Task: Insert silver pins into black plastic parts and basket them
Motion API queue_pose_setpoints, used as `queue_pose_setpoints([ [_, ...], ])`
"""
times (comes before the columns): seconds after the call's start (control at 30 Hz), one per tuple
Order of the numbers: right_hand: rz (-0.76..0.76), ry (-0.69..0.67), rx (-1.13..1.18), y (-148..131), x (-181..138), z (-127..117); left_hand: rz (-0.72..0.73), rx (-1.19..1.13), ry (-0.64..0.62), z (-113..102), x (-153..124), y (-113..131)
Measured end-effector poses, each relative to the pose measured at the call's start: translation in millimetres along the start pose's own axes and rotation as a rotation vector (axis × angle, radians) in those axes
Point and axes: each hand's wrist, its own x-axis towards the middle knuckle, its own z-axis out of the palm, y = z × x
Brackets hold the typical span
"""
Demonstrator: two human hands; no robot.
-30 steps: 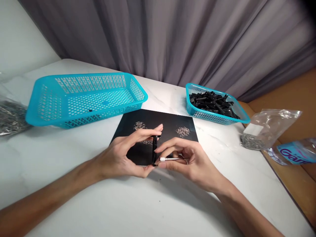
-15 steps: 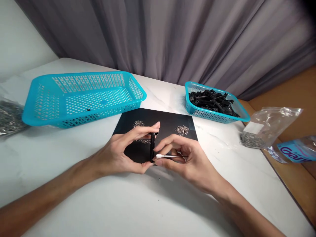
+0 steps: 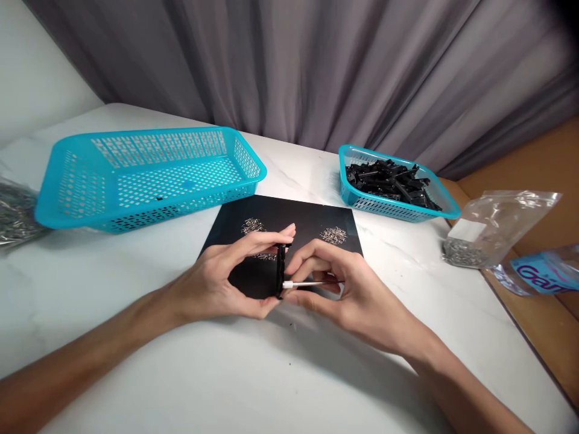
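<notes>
Thumb and fingers of my left hand are closed on the two ends of a narrow black plastic part, held upright above a black mat. To its right, my right hand is closed on a thin silver rod lying roughly level. The rod's white end meets the right side of the part, near its lower end. My right fingertips are close to the part; whether they touch it I cannot tell. The rod's other end goes out of sight in my right hand.
Two heaps of small metal pieces lie on the mat. A blue basket stands back left; a smaller blue basket with black parts stands back right. Bags of metal pieces and a labelled bottle lie at the sides.
The rod's white end has come slightly left against the black part. My right fingers have shifted a little along with it. My left hand keeps nearly the same hold.
</notes>
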Motion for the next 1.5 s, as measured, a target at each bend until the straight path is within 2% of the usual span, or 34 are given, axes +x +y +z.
queue_pose_setpoints([
  [0.2,0.067,-0.002,0.131,8.5,4.0,1.2,-0.003,0.066,-0.027,-1.5,0.2,0.6],
  [0.37,0.103,0.044,0.1,15.1,5.2,2.4,-0.02,0.119,-0.025,1.8,-6.2,-0.5],
  [0.6,0.126,0.086,0.062,14.8,2.6,5.7,-0.048,0.165,0.041,5.8,-7.5,-0.4],
  [0.77,0.054,0.106,-0.002,6.8,-8.1,-3.1,-0.096,0.06,0.032,0.4,0.6,1.1],
  [0.93,-0.068,0.114,-0.225,7.9,-16.2,-5.1,-0.107,0.002,0.057,-2.3,0.6,0.9],
  [1.1,-0.151,0.095,-0.367,14.1,-16.5,2.2,-0.095,0.056,0.065,-4.0,1.2,3.6],
  [1.5,-0.24,0.038,-0.433,22.3,-15.5,5.4,0.007,0.252,0.136,2.9,-4.2,1.7],
])
